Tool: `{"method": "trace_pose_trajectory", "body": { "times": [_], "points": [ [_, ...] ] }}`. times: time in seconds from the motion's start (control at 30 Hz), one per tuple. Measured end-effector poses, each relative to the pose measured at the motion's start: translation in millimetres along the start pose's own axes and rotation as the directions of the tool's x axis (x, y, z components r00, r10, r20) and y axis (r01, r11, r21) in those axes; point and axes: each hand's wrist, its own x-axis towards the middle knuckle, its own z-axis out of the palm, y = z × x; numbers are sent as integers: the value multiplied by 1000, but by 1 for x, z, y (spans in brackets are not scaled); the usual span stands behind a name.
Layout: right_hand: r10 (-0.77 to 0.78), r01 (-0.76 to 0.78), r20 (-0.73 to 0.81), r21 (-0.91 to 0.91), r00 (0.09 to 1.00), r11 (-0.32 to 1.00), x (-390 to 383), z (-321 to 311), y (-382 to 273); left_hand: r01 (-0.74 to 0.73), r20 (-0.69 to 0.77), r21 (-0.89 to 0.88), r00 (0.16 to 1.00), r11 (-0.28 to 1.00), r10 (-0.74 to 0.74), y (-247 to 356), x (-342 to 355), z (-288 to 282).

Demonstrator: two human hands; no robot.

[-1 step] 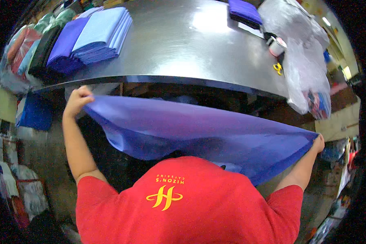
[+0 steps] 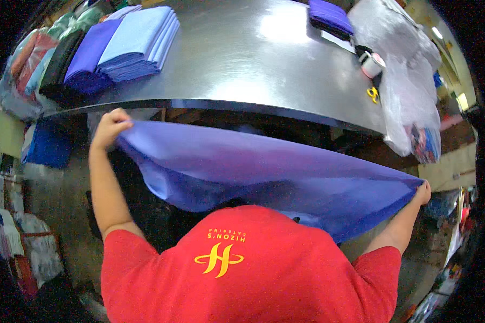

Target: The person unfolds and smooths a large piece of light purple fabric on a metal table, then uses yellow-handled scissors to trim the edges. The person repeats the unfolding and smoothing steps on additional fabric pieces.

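Note:
A purple cloth (image 2: 264, 167) is stretched wide in front of me, between my body and the table. Closed at its upper left corner is my left hand (image 2: 112, 128), fingers pinched on the fabric just below the table's front edge. My right hand (image 2: 424, 192) grips the opposite corner, lower and farther out to the right; its fingers are partly hidden. The cloth's upper edge is pulled nearly straight, slanting down to the right, while its lower part sags in folds toward my chest.
A metal-topped table (image 2: 221, 59) stands ahead. On its left are light blue folded cloths (image 2: 137, 40), purple folded cloths (image 2: 91, 56) and bagged fabrics (image 2: 29, 67). To the right lie another purple stack (image 2: 331, 19), a white mug (image 2: 373, 65), yellow-handled scissors (image 2: 372, 95) and plastic bags (image 2: 399, 70).
My left hand has shifted slightly right and up, with the cloth still in it. The view has shifted a little; both hands keep their grip.

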Motion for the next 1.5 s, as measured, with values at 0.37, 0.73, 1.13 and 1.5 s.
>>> {"method": "trace_pose_trajectory", "body": {
  "times": [0.37, 0.73, 1.13, 1.5],
  "points": [
    [-88, -34, 191, 559, 978, 828, -34, 144, -60, 365, -318, 17, 885, 931, -341, -106, 130, 98],
    [-367, 346, 172, 141, 914, 927, -73, 169, -108, 381, -328, -17, 871, 925, -365, -118, 103, 96],
    [-148, 159, 223, -30, 964, 987, -62, 206, -132, 431, -376, 163, 859, 888, -348, -71, 115, 111],
    [-227, 216, 297, 70, 928, 974, -43, 224, -116, 415, -378, 72, 853, 907, -360, -75, 115, 123]
  ]
}}
